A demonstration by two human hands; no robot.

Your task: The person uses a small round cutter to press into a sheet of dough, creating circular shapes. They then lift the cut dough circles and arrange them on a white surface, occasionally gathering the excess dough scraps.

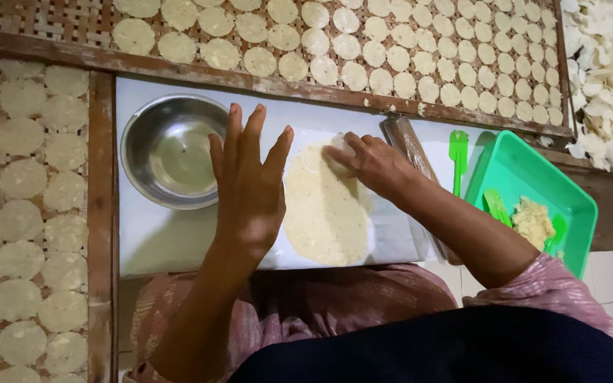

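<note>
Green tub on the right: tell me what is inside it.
Inside the green tub lie a crumbly pale yellow lump of dough and green plastic tools. The person's right forearm covers its near left corner, so that part stays unseen.

A sheet of dough [328, 213] lies on the board [157, 241]; a bowl [168, 150] at nine o'clock, a tub [533, 177] at three, a tray [420, 92] of rounds at twelve.

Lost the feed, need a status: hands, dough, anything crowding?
Left hand flat, open, beside dough sheet. Right hand pinching a piece at its top edge. Steel bowl left, rolling pin right, both apart.
</note>
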